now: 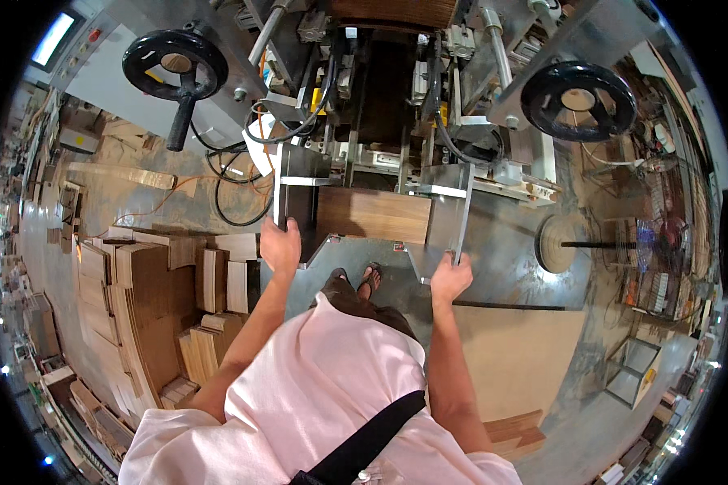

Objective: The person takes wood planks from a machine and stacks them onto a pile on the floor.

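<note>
The left hand (280, 245) is closed around the lower end of the left metal guide plate (287, 190) of the machine (380, 97); the right hand (450, 277) is gripped on the lower edge of the right metal guide plate (451, 212). The hands are held well apart, one at each side of the outfeed. Between the two plates a brown wooden board (374, 215) is seen lying flat — its near edge faces the person. Two black handwheels (175, 56) are mounted at the machine's upper left and upper right. Stacks of flat cardboard (137, 299) are piled on the floor (526, 356) to the person's left — near the left forearm, not touching it. Sandalled feet are visible below the board.
</note>
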A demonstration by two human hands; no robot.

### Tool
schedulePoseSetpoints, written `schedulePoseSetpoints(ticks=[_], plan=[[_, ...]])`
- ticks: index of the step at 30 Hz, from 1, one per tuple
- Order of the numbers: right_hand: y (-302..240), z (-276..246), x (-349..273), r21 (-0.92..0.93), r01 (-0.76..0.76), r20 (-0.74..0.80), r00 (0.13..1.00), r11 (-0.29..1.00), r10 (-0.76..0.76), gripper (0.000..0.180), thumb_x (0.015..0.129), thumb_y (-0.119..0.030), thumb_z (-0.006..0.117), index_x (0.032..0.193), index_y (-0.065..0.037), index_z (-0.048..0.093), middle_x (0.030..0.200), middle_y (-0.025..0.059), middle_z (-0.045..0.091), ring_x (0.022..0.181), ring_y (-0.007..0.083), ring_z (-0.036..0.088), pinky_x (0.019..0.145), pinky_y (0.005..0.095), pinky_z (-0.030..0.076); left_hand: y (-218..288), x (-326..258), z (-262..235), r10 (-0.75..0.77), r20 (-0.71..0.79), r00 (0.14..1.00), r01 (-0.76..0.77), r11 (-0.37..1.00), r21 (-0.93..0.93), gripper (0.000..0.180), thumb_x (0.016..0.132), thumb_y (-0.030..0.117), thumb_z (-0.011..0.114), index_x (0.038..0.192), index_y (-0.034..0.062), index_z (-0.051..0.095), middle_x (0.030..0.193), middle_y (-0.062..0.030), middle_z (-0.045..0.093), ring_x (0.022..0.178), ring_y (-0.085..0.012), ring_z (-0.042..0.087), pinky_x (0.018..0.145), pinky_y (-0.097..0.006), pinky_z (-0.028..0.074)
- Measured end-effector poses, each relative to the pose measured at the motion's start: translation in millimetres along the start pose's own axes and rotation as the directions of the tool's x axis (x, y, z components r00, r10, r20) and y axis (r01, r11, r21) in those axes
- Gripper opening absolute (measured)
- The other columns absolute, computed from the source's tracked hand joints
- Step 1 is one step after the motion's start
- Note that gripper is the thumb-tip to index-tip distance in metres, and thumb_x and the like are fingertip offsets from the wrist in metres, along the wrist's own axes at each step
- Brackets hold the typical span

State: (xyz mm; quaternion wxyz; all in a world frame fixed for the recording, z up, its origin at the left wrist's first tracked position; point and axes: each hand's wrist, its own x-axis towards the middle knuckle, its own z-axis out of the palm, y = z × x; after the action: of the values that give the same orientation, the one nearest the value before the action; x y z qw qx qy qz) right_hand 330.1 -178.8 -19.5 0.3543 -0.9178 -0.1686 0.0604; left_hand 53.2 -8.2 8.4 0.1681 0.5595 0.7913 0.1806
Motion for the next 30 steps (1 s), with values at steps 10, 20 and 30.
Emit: schedulePoseSetpoints(ticks=[10, 20, 30], plan=[[-9, -10, 3, 0.108, 0.012, -0.043, 0.999, 0.994, -0.008, 0.02, 0.074, -0.017, 0.065, 0.086, -0.002, 0.062, 0.09, 0.0222, 0.064, 0.084, 0.0426, 0.062, 0.076, 0.0501, 0.051, -8, -11, -7, 0.128, 0.079, 0.989, -0.123, 0.991, -0.056, 0.059, 0.087, 0.045, 0.063, 0.101, -0.0124, 0.061, 0.094, -0.0284, 0.066, 0.087, -0.0456, 0.063, 0.075, -0.052, 0.049], [7, -15, -10, 0.206, -0.03, -0.051, 0.998, 0.978, 0.042, 0.022, 0.072, -0.018, 0.065, 0.084, 0.0, 0.061, 0.09, 0.0229, 0.063, 0.085, 0.0416, 0.063, 0.078, 0.0501, 0.051, -42, 15, 18, 0.218, 0.102, 0.971, -0.219, 0.976, 0.006, 0.056, 0.086, 0.037, 0.064, 0.111, -0.0131, 0.06, 0.105, -0.0303, 0.064, 0.092, -0.0449, 0.064, 0.081, -0.049, 0.049], [5, -1, -4, 0.192, -0.046, -0.053, 0.997, 0.98, 0.058, 0.023, 0.071, -0.02, 0.066, 0.09, -0.006, 0.066, 0.091, 0.0194, 0.066, 0.085, 0.0407, 0.063, 0.076, 0.0494, 0.051, -5, -16, -8, 0.185, 0.017, 0.983, -0.183, 0.98, -0.077, 0.049, 0.084, 0.032, 0.066, 0.109, -0.0098, 0.06, 0.1, -0.0292, 0.065, 0.093, -0.0446, 0.063, 0.081, -0.051, 0.048]])
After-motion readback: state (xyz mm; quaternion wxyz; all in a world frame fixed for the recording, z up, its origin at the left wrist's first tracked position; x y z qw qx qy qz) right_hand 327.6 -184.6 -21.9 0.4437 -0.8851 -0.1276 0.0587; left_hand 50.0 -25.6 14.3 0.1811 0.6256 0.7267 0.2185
